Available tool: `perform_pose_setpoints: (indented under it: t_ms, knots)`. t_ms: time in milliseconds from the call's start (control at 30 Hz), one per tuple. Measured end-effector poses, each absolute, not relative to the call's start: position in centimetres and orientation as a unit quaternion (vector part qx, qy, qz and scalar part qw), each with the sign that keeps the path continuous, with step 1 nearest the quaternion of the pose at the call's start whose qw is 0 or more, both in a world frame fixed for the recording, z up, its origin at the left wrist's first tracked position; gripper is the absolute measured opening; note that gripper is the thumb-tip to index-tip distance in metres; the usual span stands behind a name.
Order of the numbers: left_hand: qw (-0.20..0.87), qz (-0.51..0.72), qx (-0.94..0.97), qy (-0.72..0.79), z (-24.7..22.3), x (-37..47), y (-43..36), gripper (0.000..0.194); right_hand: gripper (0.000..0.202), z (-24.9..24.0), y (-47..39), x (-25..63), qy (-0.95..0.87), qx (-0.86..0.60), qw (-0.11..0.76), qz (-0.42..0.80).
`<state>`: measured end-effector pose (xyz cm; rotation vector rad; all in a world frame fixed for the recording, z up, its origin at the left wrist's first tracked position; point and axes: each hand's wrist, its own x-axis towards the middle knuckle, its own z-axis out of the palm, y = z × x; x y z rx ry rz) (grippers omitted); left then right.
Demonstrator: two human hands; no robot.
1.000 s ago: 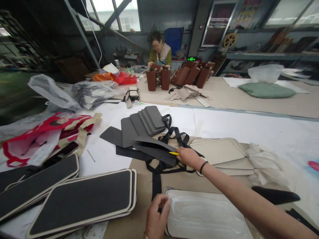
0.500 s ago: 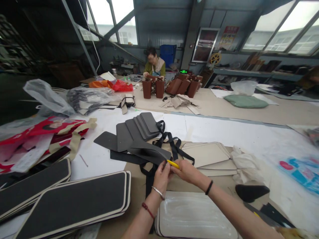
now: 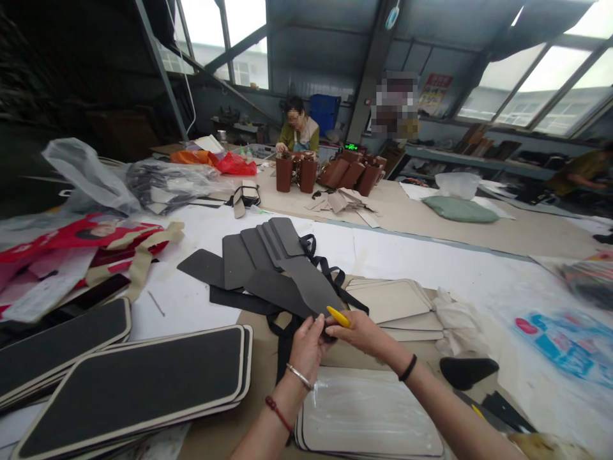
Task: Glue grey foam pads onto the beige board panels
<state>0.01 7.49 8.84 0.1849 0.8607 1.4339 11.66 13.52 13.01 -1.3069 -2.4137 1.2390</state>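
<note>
Left hand [image 3: 305, 350] has been brought up, grey strip [image 3: 311, 278] seemingly pinched by it; yellow tool [image 3: 338, 317] is gripped by right hand [image 3: 361, 332]; positioning apparently underway, steadiness needed

On my feed, the table [image 3: 412, 249] holds a panel stack [image 3: 138, 383] at lower left, loose panels [image 3: 268, 281] mid-frame, another stack [image 3: 373, 409] lower centre.

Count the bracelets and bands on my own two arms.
3. A silver bangle sits at the wrist of the left hand, a red beaded bracelet farther up that arm, and a black band behind the right hand. No others show.
</note>
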Motion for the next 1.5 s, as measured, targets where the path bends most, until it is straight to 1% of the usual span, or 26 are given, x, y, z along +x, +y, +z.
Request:
perform_pose_setpoints:
  t_ms: [100, 200, 433, 500, 567, 633, 733, 833, 867, 933, 1000, 1033, 1067, 1100, 1167, 1200, 1233, 1300, 1400, 1500]
  knots:
    - [0.665, 0.633, 0.079, 0.387, 9.0, 0.2, 7.2, 0.041, 0.016, 13.1, 13.5, 11.7, -0.764, -0.422, 0.096, 0.478]
    - [0.67, 0.629, 0.092, 0.384, 9.4, 0.3, 7.1, 0.04, 0.015, 13.2, 13.4, 11.8, -0.741, -0.428, 0.103, 0.507]
    - [0.697, 0.593, 0.135, 0.38, 10.7, -0.1, 6.5, 0.03, 0.015, 13.0, 12.7, 12.2, -0.731, -0.432, 0.114, 0.517]
    - [0.703, 0.579, 0.147, 0.386, 10.8, -0.2, 6.3, 0.027, 0.016, 13.2, 12.6, 12.2, -0.739, -0.439, 0.112, 0.499]
    - [0.707, 0.565, 0.147, 0.399, 10.7, -0.4, 6.5, 0.027, 0.017, 13.6, 12.4, 12.4, -0.764, -0.46, 0.111, 0.44]
    - [0.697, 0.568, 0.132, 0.418, 10.4, -0.9, 7.2, 0.027, 0.018, 14.5, 12.3, 12.7, -0.793, -0.497, 0.119, 0.332]
    - [0.623, 0.632, 0.076, 0.454, 9.6, -2.0, 9.0, 0.022, 0.018, 16.3, 11.8, 13.7, -0.817, -0.538, 0.132, 0.161]
    - [0.566, 0.665, 0.001, 0.487, 8.9, -3.0, 10.5, 0.017, 0.014, 17.8, 10.7, 14.6, -0.845, -0.521, 0.105, 0.06]
    - [0.57, 0.653, -0.016, 0.498, 8.8, -3.1, 10.6, 0.02, 0.015, 18.0, 10.3, 14.8, -0.857, -0.507, 0.085, 0.036]
    - [0.616, 0.618, -0.022, 0.488, 9.0, -2.7, 9.9, 0.038, 0.02, 17.8, 9.5, 14.9, -0.884, -0.466, 0.04, -0.012]
    - [0.687, 0.6, 0.009, 0.41, 9.4, -1.9, 8.6, 0.053, 0.021, 16.9, 8.5, 14.9, -0.913, -0.406, 0.005, -0.047]
    - [0.72, 0.592, 0.035, 0.36, 9.6, -1.4, 7.9, 0.054, 0.02, 16.3, 7.9, 14.9, -0.925, -0.375, -0.007, -0.056]
    - [0.742, 0.584, 0.056, 0.323, 9.8, -1.0, 7.2, 0.051, 0.018, 15.6, 7.2, 15.0, -0.936, -0.347, -0.017, -0.059]
    - [0.75, 0.577, 0.066, 0.315, 9.8, -0.6, 6.6, 0.043, 0.017, 14.9, 6.4, 15.1, -0.944, -0.325, -0.025, -0.057]
    - [0.737, 0.564, 0.052, 0.369, 9.7, 0.1, 5.7, 0.024, 0.017, 13.6, 4.5, 15.7, -0.951, -0.304, -0.035, -0.034]
    - [0.721, 0.563, 0.037, 0.401, 9.5, 0.3, 5.3, 0.018, 0.017, 13.0, 3.4, 16.1, -0.949, -0.314, -0.033, -0.015]
    - [0.705, 0.567, 0.023, 0.425, 9.2, 0.5, 4.9, 0.017, 0.017, 12.5, 2.3, 16.7, -0.939, -0.343, -0.026, 0.012]
    - [0.684, 0.58, 0.005, 0.442, 8.7, 0.9, 3.9, 0.017, 0.018, 11.5, 0.2, 17.9, -0.89, -0.448, 0.001, 0.088]
    - [0.676, 0.58, -0.018, 0.454, 8.2, 1.7, 1.8, 0.017, 0.03, 10.0, -2.1, 19.4, -0.751, -0.612, 0.056, 0.242]
    - [0.694, 0.553, -0.033, 0.461, 7.5, 2.9, -0.3, 0.017, 0.034, 8.1, -3.0, 19.7, -0.621, -0.662, 0.131, 0.398]
